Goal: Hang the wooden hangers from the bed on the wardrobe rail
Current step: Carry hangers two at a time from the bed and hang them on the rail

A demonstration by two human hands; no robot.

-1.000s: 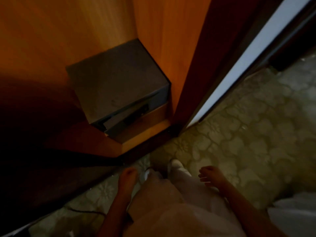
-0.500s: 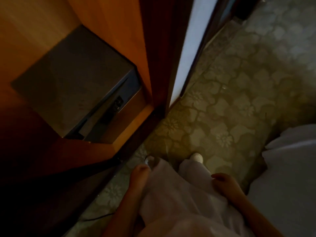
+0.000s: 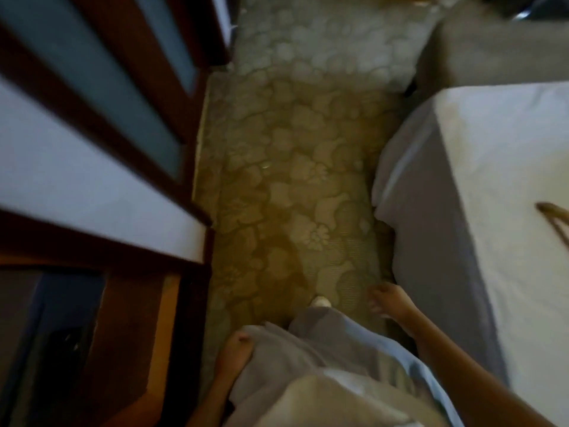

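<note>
The bed with its white sheet [image 3: 480,167] has come into view just beyond the right hand [image 3: 389,300], and the dark-framed, white-panelled wardrobe door [image 3: 77,186] has slid left. The right hand and the left hand [image 3: 235,349] hang loosely curled, empty. A brown wooden hanger [image 3: 554,220] lies on the sheet, well beyond the right fingertips.

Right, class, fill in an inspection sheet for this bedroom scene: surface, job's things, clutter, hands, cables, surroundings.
Surface: white-sheeted bed at the right; beige floral-patterned carpet beside it.
Job's things: brown wooden hanger lies on the bed, cut off by the right edge of the picture; wardrobe rail not in view.
Clutter: nothing seen.
Hands: left hand and right hand hang loosely curled and hold nothing.
Cables: nothing seen.
Surroundings: dark-framed wardrobe doors with pale panels at the left; dark box low inside the wardrobe; grey upholstered furniture beyond the bed.
</note>
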